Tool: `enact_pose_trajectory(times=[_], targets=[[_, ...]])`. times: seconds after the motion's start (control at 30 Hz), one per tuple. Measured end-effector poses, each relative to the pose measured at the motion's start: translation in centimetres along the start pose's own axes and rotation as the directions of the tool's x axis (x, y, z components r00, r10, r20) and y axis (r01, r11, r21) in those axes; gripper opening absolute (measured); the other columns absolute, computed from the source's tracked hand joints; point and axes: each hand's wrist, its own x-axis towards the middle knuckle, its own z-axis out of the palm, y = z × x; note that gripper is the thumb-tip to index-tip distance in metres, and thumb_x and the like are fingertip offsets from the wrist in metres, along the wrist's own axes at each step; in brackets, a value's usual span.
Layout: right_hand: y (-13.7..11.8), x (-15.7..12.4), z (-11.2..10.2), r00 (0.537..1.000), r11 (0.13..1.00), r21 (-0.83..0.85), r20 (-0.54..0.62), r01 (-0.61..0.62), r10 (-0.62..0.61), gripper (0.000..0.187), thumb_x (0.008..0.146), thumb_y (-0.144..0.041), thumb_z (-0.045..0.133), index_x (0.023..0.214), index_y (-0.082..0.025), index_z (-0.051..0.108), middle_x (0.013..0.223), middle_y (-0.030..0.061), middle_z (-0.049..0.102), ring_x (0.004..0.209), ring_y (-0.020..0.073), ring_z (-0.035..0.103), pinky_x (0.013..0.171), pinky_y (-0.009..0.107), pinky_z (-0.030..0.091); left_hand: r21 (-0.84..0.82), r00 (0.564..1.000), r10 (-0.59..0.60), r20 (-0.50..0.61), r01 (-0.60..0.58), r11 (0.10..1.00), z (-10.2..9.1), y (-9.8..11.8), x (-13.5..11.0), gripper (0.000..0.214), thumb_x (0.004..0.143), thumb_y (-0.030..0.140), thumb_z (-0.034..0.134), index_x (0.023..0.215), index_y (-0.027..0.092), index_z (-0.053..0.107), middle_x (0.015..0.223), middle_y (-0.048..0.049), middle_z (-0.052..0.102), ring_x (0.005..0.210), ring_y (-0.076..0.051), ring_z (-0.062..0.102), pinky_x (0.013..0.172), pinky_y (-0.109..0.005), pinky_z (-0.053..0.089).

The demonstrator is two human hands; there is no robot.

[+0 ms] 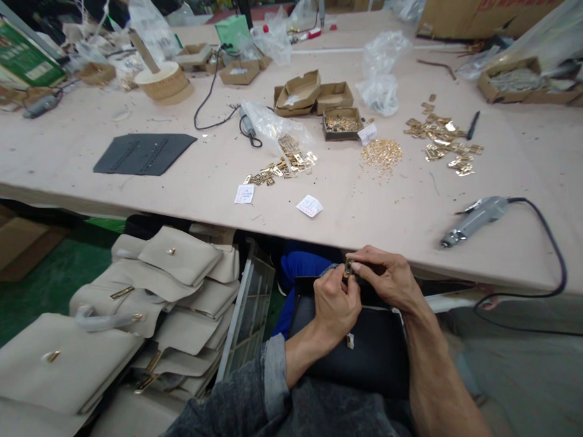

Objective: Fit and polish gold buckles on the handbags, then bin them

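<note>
Close to the table's front edge, both hands come together around a small gold metal plate (pixel 348 267). My left hand (pixel 336 304) is closed with its fingers curled at the plate's lower end. From the other side my right hand (pixel 388 275) pinches the plate between thumb and fingers, which hide part of it. Beneath the hands a black bag (pixel 377 352) lies on my lap, with a small metal fitting (pixel 350 341) partly wrapped in white on its front. Whether the plate touches the bag, I cannot tell.
A grey electric screwdriver (pixel 476 221) with a black cord lies at the table's right. Gold plates (pixel 444 136), small gold screws (pixel 381 153) and cardboard boxes (pixel 343 124) sit farther back. Beige bags (pixel 178 257) are stacked on the left beside a grey crate (pixel 244 309).
</note>
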Motion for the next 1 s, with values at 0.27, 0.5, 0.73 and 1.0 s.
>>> enact_pose_trajectory(times=[0.27, 0.5, 0.73, 1.0], targets=[[0.1, 0.1, 0.6, 0.997, 1.0, 0.001, -0.078, -0.004, 0.004, 0.017, 0.092, -0.026, 0.072, 0.106, -0.022, 0.081, 0.097, 0.0056, 0.073, 0.089, 0.0179, 0.069, 0.079, 0.031, 0.053, -0.051, 0.999, -0.048, 0.021, 0.049, 0.997, -0.4, 0.1, 0.2, 0.016, 0.093, 0.018, 0.058, 0.092, 0.014, 0.073, 0.071, -0.0044, 0.064, 0.059, -0.016, 0.057, 0.062, -0.028, 0.045], [0.1, -0.1, 0.7, 0.995, 0.999, 0.02, -0.089, -0.035, 0.036, 0.016, 0.092, -0.027, 0.073, 0.105, -0.022, 0.081, 0.094, 0.0053, 0.073, 0.084, 0.017, 0.069, 0.071, 0.029, 0.053, -0.46, 0.822, -0.368, 0.435, 0.554, 0.694, -0.7, -0.8, 0.7, 0.029, 0.096, 0.036, 0.058, 0.101, 0.011, 0.073, 0.059, -0.0027, 0.066, 0.04, -0.014, 0.058, 0.039, -0.021, 0.044], [-0.5, 0.0, 1.1, 0.987, 0.991, 0.046, -0.094, -0.123, 0.127, 0.019, 0.089, -0.035, 0.076, 0.097, -0.018, 0.08, 0.089, 0.0072, 0.072, 0.076, 0.0179, 0.068, 0.062, 0.026, 0.053, -0.532, 0.826, -0.401, 0.396, 0.562, 0.633, -1.1, -0.3, 1.1, 0.04, 0.089, 0.049, 0.07, 0.075, 0.012, 0.07, 0.04, 0.0028, 0.052, 0.028, -0.008, 0.04, 0.03, -0.017, 0.029], [-1.0, 0.2, 2.3, 0.977, 0.97, 0.156, -0.076, -0.186, 0.2, 0.022, 0.09, -0.04, 0.073, 0.091, -0.019, 0.078, 0.082, 0.005, 0.071, 0.056, 0.0149, 0.062, 0.052, 0.027, 0.049, -0.553, 0.828, -0.369, 0.421, 0.557, 0.619, -1.0, -1.5, 0.9, 0.048, 0.089, 0.057, 0.07, 0.084, 0.01, 0.074, 0.037, 0.0015, 0.053, 0.027, -0.008, 0.038, 0.032, -0.017, 0.029]])
